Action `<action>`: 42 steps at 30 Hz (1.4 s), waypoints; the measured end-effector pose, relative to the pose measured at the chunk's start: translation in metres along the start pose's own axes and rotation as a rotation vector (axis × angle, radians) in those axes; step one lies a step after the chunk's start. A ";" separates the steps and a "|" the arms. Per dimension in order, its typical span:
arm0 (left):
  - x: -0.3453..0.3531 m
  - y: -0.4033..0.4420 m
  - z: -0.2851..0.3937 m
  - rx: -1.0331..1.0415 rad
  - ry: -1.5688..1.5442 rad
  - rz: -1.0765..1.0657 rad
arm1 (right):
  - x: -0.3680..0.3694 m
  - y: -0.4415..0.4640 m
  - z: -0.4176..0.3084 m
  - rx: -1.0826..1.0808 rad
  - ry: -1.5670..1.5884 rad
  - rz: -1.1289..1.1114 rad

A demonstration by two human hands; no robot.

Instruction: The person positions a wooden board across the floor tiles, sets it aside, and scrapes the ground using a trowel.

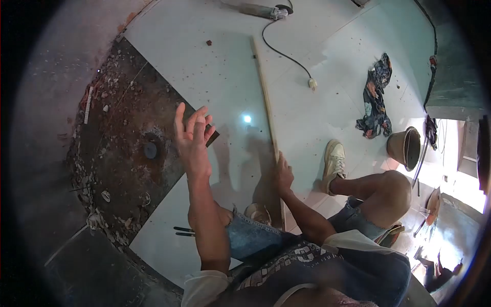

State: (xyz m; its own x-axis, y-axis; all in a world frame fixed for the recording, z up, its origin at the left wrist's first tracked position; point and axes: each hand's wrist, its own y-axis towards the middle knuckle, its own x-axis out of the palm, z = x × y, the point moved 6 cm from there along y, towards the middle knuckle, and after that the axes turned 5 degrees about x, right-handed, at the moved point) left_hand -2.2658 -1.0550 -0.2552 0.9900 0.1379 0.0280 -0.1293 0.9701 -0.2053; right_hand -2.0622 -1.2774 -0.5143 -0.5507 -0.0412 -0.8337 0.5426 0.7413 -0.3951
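My left hand (pixel 194 134) is raised above the edge where the white floor tiles (pixel 225 77) meet a dark, untiled patch. Its fingers are spread and slightly curled, with nothing between them. A long, thin wooden strip (pixel 264 87) lies across the tiles. My right hand (pixel 283 175) rests at the near part of this strip, its fingers bent against the wood. The strip continues past the hand toward my lap, partly hidden by my arm and legs.
Rubble (pixel 110 82) and a round grey pipe opening (pixel 150 150) mark the untiled patch. An angle grinder (pixel 255 10) with its cable lies at the top. Right are a crumpled cloth (pixel 375 97), a bucket (pixel 404 147) and another person (pixel 438 273).
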 end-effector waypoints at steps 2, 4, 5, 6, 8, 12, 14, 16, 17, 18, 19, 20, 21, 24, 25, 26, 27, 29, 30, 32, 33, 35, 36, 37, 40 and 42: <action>-0.004 0.001 -0.002 -0.010 -0.014 0.011 | 0.008 -0.002 -0.010 -0.052 -0.021 -0.056; -0.007 0.002 -0.005 -0.015 -0.027 0.010 | 0.008 -0.005 -0.013 -0.092 -0.048 -0.154; -0.008 0.003 -0.006 -0.014 -0.029 0.001 | 0.002 -0.004 -0.015 -0.129 -0.025 -0.139; -0.009 0.002 -0.007 -0.021 -0.028 -0.007 | -0.003 -0.006 -0.010 -0.161 -0.005 -0.130; -0.011 0.000 -0.005 -0.020 -0.035 -0.018 | -0.015 -0.014 0.008 -0.174 0.021 -0.094; -0.009 0.001 -0.004 0.002 -0.075 -0.031 | -0.033 -0.013 0.061 -0.131 0.071 0.021; -0.007 0.001 -0.003 -0.003 -0.091 -0.035 | -0.042 -0.013 0.070 -0.063 0.117 0.027; -0.004 0.000 0.002 -0.010 -0.095 -0.036 | -0.045 -0.004 0.056 -0.008 0.087 0.058; -0.006 -0.001 0.005 0.005 -0.092 -0.021 | -0.046 0.003 0.043 -0.030 0.076 0.108; -0.009 -0.002 0.007 0.021 -0.085 -0.008 | -0.046 0.010 0.031 -0.050 0.068 0.157; -0.013 -0.004 0.009 0.037 -0.078 0.006 | -0.046 0.019 0.022 -0.057 0.021 0.152; -0.021 -0.007 0.013 0.050 -0.079 0.041 | -0.043 0.031 0.013 -0.107 0.015 0.179; -0.030 -0.010 0.019 0.062 -0.079 0.076 | -0.037 0.045 0.004 -0.156 0.009 0.204; -0.067 -0.025 0.030 0.110 -0.073 0.187 | -0.029 0.077 -0.040 -0.203 -0.015 0.142; -0.081 -0.030 0.029 0.121 -0.076 0.229 | -0.026 0.087 -0.058 -0.206 -0.023 0.102; -0.094 -0.035 0.030 0.132 -0.082 0.274 | -0.018 0.097 -0.075 -0.211 -0.052 0.083; -0.103 -0.040 0.033 0.142 -0.087 0.294 | -0.009 0.102 -0.091 -0.217 -0.084 0.061; -0.111 -0.047 0.037 0.142 -0.091 0.361 | 0.001 0.095 -0.115 -0.228 -0.121 0.005; -0.115 -0.049 0.040 0.148 -0.097 0.393 | 0.014 0.089 -0.118 -0.259 -0.148 0.009; -0.117 -0.048 0.038 0.151 -0.128 0.379 | 0.036 0.073 -0.111 -0.317 -0.213 0.022; -0.114 -0.046 0.038 0.142 -0.128 0.374 | 0.027 0.055 -0.119 -0.341 -0.336 -0.092; -0.109 -0.042 0.036 0.140 -0.130 0.338 | 0.044 0.040 -0.112 -0.382 -0.240 -0.178; -0.108 -0.040 0.036 0.141 -0.130 0.337 | 0.045 0.029 -0.112 -0.411 -0.181 -0.212; -0.107 -0.039 0.035 0.139 -0.127 0.337 | 0.045 0.023 -0.112 -0.428 -0.159 -0.250; -0.112 -0.038 0.035 0.151 -0.120 0.355 | 0.049 0.012 -0.109 -0.452 -0.072 -0.327; -0.117 -0.044 0.039 0.150 -0.127 0.384 | 0.035 0.006 -0.098 -0.427 -0.013 -0.322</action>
State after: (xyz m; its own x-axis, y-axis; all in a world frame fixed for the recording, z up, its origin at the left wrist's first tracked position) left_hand -2.3778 -1.1062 -0.2117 0.8551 0.5089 0.0997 -0.5028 0.8607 -0.0802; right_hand -2.1402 -1.2092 -0.5076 -0.6371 -0.3180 -0.7021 0.0395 0.8962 -0.4418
